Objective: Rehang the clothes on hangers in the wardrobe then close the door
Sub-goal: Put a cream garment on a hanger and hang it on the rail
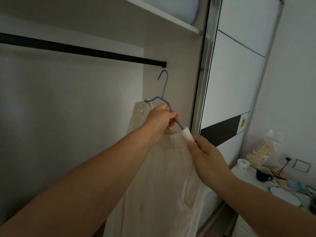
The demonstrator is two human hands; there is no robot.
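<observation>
I see my left hand [160, 120] raised in front of the open wardrobe, its fingers [171, 117] curled tight round the sloping arm of a blue wire hanger [164, 86]. The hanger's hook sits just below the end of the black rail [85, 50], not touching it. My right hand [205, 154] is lower and to the right, thumb and fingers pinching the white strap end [187, 134] of the cream garment [164, 185] where it covers the hanger's right tip. The garment's other shoulder is on the hanger's left side, behind my left hand, and the rest of the cloth hangs down between my forearms. The sliding door [236, 74] stands to the right, white with a dark band across it. Above the rail a shelf [171, 16] carries pale bedding [171, 7]. At lower right a white surface [246, 177] holds a dark mug [262, 175], a round mirror [283, 195] and other small items I cannot make out.
</observation>
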